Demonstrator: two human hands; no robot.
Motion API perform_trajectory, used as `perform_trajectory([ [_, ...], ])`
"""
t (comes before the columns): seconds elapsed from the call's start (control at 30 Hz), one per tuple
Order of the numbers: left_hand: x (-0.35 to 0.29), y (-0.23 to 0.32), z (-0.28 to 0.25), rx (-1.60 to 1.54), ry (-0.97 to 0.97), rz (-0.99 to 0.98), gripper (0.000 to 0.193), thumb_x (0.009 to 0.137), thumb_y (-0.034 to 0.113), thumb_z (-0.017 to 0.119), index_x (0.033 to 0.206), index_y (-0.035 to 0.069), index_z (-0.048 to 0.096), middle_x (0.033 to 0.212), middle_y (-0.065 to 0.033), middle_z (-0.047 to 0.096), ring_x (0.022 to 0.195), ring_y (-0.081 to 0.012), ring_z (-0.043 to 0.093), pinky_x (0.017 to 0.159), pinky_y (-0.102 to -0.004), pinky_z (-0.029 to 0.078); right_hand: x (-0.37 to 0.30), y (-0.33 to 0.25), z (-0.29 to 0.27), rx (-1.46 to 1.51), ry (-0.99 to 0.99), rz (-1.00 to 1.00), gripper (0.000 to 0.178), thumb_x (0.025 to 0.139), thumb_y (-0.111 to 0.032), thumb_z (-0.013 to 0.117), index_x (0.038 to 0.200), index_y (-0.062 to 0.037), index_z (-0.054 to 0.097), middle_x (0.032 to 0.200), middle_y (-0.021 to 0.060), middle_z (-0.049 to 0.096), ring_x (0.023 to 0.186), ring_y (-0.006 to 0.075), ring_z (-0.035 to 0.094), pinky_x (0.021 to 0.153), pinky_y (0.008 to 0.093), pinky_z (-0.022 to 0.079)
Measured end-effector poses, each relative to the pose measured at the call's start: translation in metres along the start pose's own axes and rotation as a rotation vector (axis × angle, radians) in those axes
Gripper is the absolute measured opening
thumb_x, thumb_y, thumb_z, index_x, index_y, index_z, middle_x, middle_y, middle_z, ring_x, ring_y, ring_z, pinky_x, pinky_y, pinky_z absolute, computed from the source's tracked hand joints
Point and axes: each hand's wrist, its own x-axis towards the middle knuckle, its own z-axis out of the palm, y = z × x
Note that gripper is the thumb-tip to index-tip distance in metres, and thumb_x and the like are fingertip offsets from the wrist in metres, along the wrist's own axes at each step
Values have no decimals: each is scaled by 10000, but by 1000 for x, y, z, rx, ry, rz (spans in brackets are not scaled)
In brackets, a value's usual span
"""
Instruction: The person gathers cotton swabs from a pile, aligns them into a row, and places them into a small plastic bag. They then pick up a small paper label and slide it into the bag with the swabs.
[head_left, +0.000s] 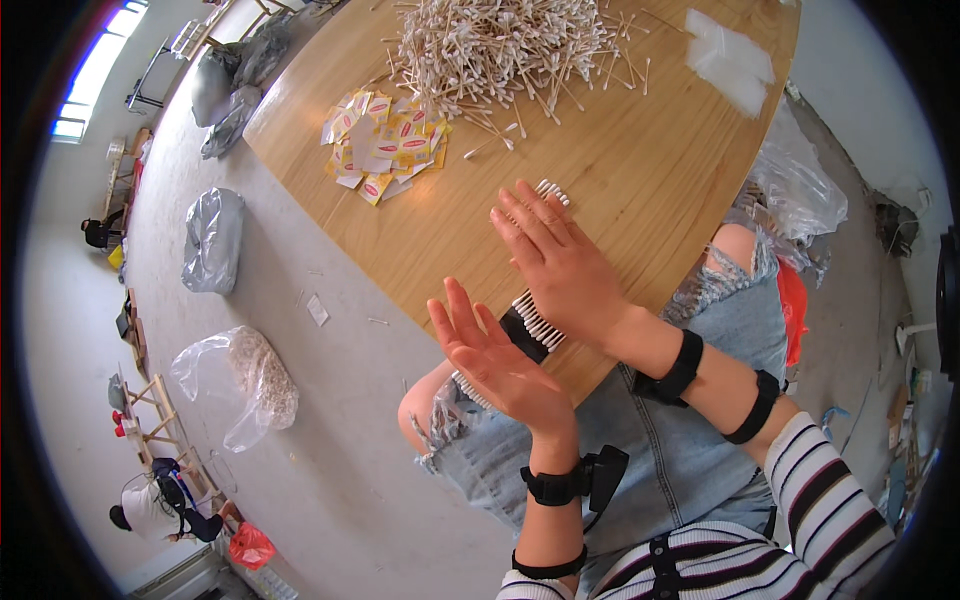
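Near table edge (365,252), left hand (500,375), right hand (570,280), fingers (540,235) outstretched; gap before swab pile (500,55).

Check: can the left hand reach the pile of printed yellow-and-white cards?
Probably yes: the left hand is open, and only wooden tabletop shows between it and the card pile.

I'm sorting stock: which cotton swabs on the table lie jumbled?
The big heap toward the far side of the table; the swabs by the right hand lie side by side.
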Motion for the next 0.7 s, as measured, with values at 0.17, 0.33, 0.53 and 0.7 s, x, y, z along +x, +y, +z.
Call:
perform_trajectory([
  [0.17, -21, -12, 7, 49, 8, 28, 634, 1055, 485, 276, 1503, 38, 245, 1548, -167, 315, 1455, -229, 264, 1185, -381, 178, -3, 1, 11, -93, -30, -23, 499, 919, -160, 443, 1375, 41, 457, 1492, 178, 407, 1455, 297, 280, 1195, 418, 240],
  [0.33, -24, -23, 11, -30, 52, 27, 607, 1060, 459, 284, 1504, 47, 248, 1555, -173, 301, 1466, -236, 241, 1190, -376, 175, -3, -2, 8, 39, -89, -42, 540, 891, -121, 480, 1415, 0, 426, 1520, 148, 374, 1458, 305, 272, 1187, 422, 263],
  [0.53, -22, -23, 8, -106, 37, -9, 607, 1055, 473, 299, 1501, 63, 264, 1555, -172, 300, 1462, -241, 248, 1188, -376, 182, -7, 5, 6, 79, -115, -73, 529, 904, -146, 491, 1412, -11, 428, 1519, 135, 380, 1454, 303, 281, 1187, 423, 267],
  [0.7, -13, -19, 6, -113, -22, -5, 635, 1048, 495, 303, 1498, 48, 268, 1550, -174, 308, 1456, -255, 258, 1186, -379, 192, -8, 2, 4, 97, -112, -87, 513, 910, -160, 498, 1400, -16, 440, 1511, 134, 390, 1452, 298, 288, 1190, 425, 264],
])
